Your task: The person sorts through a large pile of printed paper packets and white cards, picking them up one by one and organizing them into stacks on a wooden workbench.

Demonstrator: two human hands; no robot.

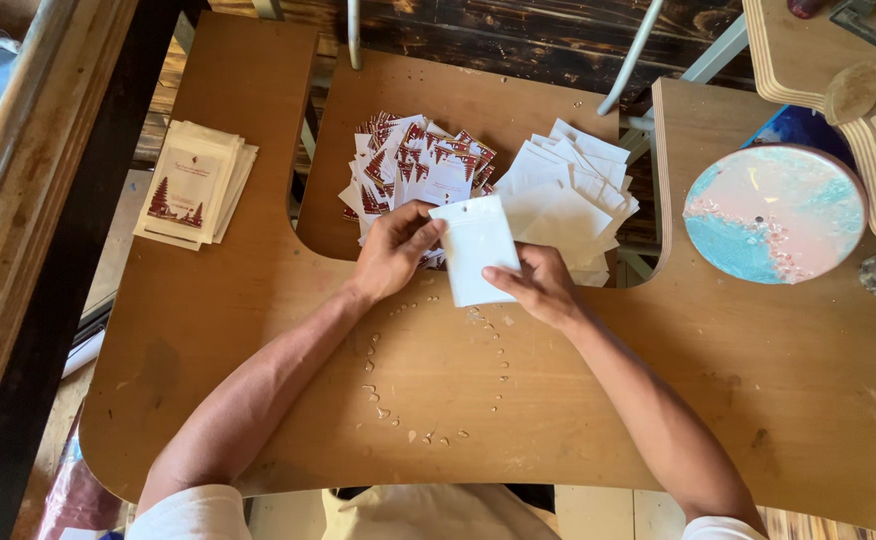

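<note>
Where the table curves inward at its far edge, leaving a rounded cutout, sits a second board carrying two fanned heaps: red-printed cards to the left, plain white pouches to the right. Bare wood all along the near side, dotted only with small pale chips in a loose ring between the forearms. Wide free stretch to the left, up to a stack of cream packets near the far-left corner, well apart from both hands. To the right, more open wood, then a round pink-and-blue disc at the far right edge, beside a curved wooden piece.

Held over the inner edge of the cutout: one white pouch, roughly upright in view, slightly tilted. Left hand closed on its upper left corner, thumb on the face, fingers curled at the edge. Right hand gripping the lower right edge, thumb pressed on the front, remaining fingers tucked behind and hidden. Pouch thus pinched between both hands, partly overlapping the near ends of both heaps behind it; touching them or not, cannot tell.
</note>
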